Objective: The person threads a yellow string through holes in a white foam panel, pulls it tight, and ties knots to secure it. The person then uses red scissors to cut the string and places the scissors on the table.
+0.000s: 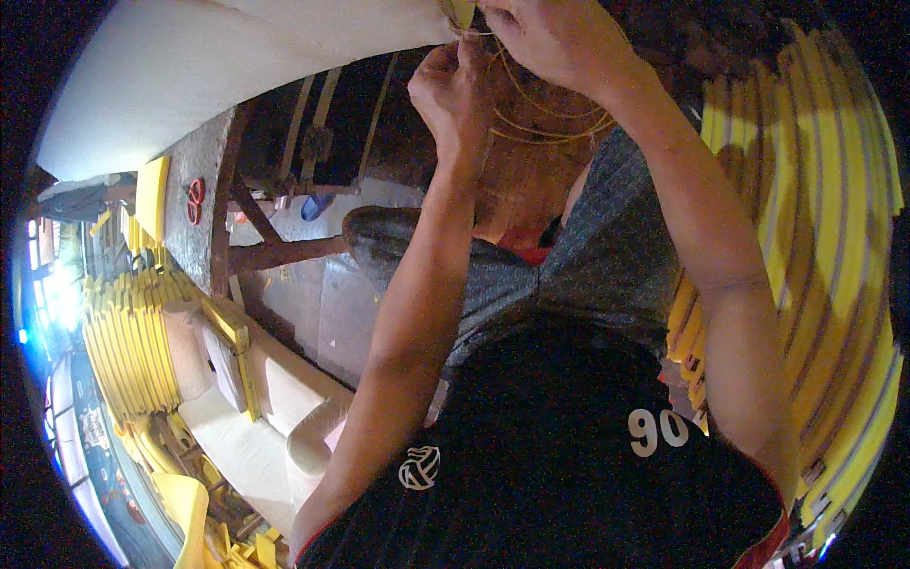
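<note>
At the top edge, my left hand (452,90) is closed, thumb and finger pinched together at the edge of a cream padded panel (246,66). What lies in that pinch is too small to make out. My right hand (559,38) is just to the right, its fingers also closed, on what looks like a thin yellow cord (545,136). The cord hangs from between the hands in loose loops toward my lap. A small yellow piece (462,13) shows by the fingertips, partly cut off by the frame.
Red-handled scissors (194,201) lie on the worn wooden table (201,156) at the left. Yellow slats are stacked high on the right (815,190) and far left (128,341). A cream upholstered seat (251,446) stands at lower left. A blue slipper (316,206) lies beneath the table.
</note>
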The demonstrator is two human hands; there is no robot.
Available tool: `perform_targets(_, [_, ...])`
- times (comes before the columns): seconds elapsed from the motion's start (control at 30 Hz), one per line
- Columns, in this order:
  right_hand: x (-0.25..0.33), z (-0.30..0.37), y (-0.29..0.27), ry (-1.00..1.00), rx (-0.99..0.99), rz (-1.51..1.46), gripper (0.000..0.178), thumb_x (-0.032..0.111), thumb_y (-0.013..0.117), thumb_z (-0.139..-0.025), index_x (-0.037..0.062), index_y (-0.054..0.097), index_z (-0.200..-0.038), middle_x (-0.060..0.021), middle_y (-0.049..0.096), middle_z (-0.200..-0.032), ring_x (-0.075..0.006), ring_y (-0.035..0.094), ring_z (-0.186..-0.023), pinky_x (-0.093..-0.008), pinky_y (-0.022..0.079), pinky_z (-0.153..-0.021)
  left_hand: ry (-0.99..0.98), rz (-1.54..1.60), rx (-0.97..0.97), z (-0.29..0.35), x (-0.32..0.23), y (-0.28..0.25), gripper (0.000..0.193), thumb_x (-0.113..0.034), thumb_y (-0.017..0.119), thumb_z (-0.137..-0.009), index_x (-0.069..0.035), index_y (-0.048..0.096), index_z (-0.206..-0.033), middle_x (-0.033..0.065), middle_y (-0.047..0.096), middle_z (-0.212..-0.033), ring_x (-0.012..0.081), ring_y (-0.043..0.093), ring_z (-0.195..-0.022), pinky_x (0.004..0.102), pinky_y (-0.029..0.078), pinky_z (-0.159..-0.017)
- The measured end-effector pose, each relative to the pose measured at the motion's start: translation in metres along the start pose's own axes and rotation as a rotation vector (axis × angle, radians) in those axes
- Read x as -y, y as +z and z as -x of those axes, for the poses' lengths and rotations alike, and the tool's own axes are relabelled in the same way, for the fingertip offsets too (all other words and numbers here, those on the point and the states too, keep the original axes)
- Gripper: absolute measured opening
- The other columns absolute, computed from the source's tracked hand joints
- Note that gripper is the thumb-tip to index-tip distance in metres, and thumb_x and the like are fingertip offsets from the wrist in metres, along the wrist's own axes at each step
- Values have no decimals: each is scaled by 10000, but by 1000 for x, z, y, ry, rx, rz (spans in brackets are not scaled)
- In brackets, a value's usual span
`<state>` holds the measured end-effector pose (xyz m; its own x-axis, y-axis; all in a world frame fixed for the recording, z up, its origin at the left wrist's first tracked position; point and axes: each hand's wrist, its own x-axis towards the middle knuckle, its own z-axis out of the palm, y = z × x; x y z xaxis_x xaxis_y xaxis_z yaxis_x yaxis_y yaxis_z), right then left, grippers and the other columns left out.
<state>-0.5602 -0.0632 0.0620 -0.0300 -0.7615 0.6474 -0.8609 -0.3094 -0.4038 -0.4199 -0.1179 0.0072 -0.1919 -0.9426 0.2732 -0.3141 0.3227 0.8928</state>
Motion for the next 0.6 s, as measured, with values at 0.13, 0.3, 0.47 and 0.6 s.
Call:
perform_targets(0.13, [-1, -4, 1, -42, 0, 6, 226, 99, 571, -888, -7, 677, -1056, -218, 688, -964, -378, 675, -892, -450, 553, -768, -6, 12, -38, -4, -2, 5, 354, -257, 653, -900, 87, 701, -837, 147, 696, -695, 150, 603, -634, 353, 497, -624])
perform_targets(0.3, [5, -8, -2, 26, 110, 46, 197, 107, 575, -874, 23, 679, -1019, -222, 675, -967, -375, 669, -911, -433, 552, -764, 226, -52, -115, -17, 26, 15, 313, -247, 640, -889, 53, 698, -821, 141, 675, -674, 177, 556, -587, 364, 481, -589])
perform_targets(0.47, [-7, 14, 22, 57, 139, 49, 247, 175, 606, -962, 1, 665, -1128, -123, 706, -995, -176, 673, -856, -314, 540, -720, 214, -295, 52, 11, 66, 22, 285, -268, 648, -871, 3, 690, -792, 190, 681, -739, 359, 626, -641, 434, 508, -609])
perform_targets(0.6, [-4, 43, 8, 479, 240, -530, 340, 242, 595, -988, -21, 646, -1198, -76, 720, -996, -141, 683, -911, -324, 533, -737, 135, -466, 271, 64, 144, 18, 300, -318, 639, -868, -28, 697, -819, 204, 688, -784, 438, 657, -711, 484, 534, -643])
